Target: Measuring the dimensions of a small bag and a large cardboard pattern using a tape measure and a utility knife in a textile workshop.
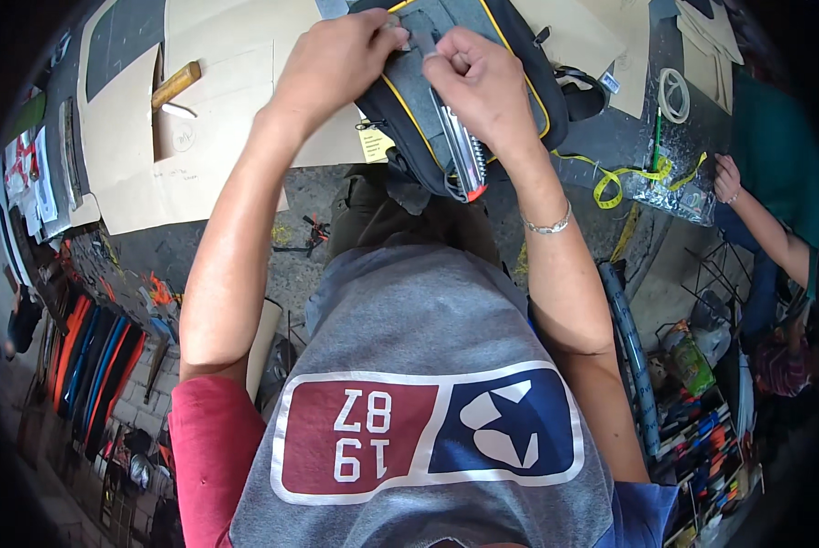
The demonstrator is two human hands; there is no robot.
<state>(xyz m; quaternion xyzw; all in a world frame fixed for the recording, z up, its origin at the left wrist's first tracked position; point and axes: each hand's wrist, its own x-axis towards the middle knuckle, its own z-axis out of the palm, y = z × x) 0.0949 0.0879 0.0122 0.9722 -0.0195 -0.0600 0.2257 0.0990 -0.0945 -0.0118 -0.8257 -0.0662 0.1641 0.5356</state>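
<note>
A grey and black bag [419, 110] with yellow piping lies at the table's near edge, directly ahead of me. My right hand [484, 87] is closed round a utility knife [462, 151] with a silver body and a red end. The knife's red end points back toward me, and its front end comes out past my fingers over the bag. My left hand [341, 59] is at the bag's upper left part, its fingertips pinched together close to the knife's front. What these fingers hold is too small to tell. A yellow tag [376, 144] hangs at the bag's left side.
Brown card sheets [222, 100] cover the table's left part, with a wooden-handled tool [176, 84] on them. To the right lie a yellow tape measure [608, 187], a clear plastic bag [683, 201] and a roll of tape [673, 96]. A co-worker's hand [727, 178] rests at the right edge.
</note>
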